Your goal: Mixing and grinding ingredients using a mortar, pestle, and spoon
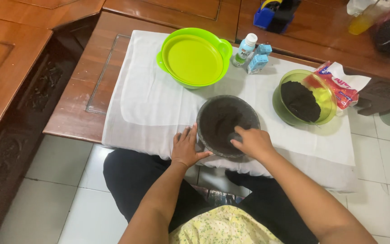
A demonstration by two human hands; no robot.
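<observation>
Bowl (228,125), dark and round with dark crumb pressed inside, sits on white cloth (150,99). Left hand (186,147) lies flat, fingers spread, against its near-left rim; right hand (253,142) presses curled fingers inside. Beyond the hands: lime lidded bowl (195,58); right of them, green bowl (304,97) of crumbs.

Lime green lidded bowl (194,58), small bottle (244,49), two blue cartons (259,59), red-and-white packet (341,83), white cloth (150,104)
</observation>
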